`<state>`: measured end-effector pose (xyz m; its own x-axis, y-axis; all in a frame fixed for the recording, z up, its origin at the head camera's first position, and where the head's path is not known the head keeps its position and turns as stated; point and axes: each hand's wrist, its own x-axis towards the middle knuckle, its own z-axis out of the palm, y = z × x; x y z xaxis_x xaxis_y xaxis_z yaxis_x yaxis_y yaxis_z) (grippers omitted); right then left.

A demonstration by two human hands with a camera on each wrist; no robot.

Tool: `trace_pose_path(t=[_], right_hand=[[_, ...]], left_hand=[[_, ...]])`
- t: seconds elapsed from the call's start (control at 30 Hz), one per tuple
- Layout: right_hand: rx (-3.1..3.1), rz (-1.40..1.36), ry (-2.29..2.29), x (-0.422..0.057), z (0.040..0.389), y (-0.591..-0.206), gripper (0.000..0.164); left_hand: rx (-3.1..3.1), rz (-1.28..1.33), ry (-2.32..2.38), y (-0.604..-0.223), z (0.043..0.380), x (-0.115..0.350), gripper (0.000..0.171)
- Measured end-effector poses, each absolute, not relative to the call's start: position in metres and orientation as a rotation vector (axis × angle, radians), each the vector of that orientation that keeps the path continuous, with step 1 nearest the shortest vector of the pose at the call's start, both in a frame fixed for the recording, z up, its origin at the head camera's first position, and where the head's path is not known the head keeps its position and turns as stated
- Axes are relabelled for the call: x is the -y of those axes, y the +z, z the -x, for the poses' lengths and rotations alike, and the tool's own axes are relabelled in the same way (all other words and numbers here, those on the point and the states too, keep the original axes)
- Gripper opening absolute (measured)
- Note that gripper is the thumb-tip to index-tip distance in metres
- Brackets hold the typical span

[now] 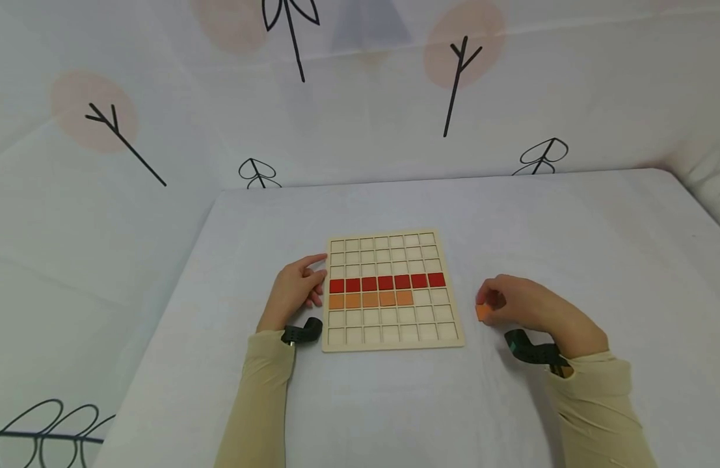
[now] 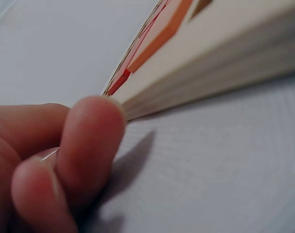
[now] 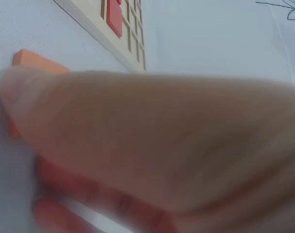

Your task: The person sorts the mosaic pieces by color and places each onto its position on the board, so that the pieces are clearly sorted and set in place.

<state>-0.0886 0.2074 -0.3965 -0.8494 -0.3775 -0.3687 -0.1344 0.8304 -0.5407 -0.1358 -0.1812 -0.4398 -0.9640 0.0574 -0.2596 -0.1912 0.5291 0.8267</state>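
A pale wooden grid board [image 1: 395, 343] lies flat on the table. One row across its middle is filled with red square tiles [image 1: 386, 283]; in the row just below, several orange tiles [image 1: 370, 299] run from the left, and the two cells at the right end are bare. My left hand [image 1: 295, 286] is at the board's left edge, its extended index finger and thumb touching the side. Right of the board, my right hand [image 1: 514, 302] pinches a loose orange tile [image 3: 38, 61] between thumb and fingers, low over the cloth. The thumb hides part of this tile in the right wrist view.
White cloth [image 1: 395, 403] covers the table, and a patterned cloth backdrop [image 1: 371, 117] rises behind it and at the left. Dark wrist mounts [image 1: 532, 349] sit on both forearms, below the sleeves' cuffs. Other cells of the board, above and below the tile rows, are bare.
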Motion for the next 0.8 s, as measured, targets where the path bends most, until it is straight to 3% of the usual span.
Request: trace_pose_path(t=[0.47,0.8], right_hand=[[-2.567,0.359,-0.696,-0.2058,0.0903,-0.3994,0.006],[-2.585,0.319,-0.731,-0.2009,0.0909,-0.3991,0.023]], left_hand=[[-2.530,0.108,1.380,-0.4412,0.1371,0.1808,0.039],[-2.529,0.125,1.380,-0.4403,0.1362,0.1807,0.038]])
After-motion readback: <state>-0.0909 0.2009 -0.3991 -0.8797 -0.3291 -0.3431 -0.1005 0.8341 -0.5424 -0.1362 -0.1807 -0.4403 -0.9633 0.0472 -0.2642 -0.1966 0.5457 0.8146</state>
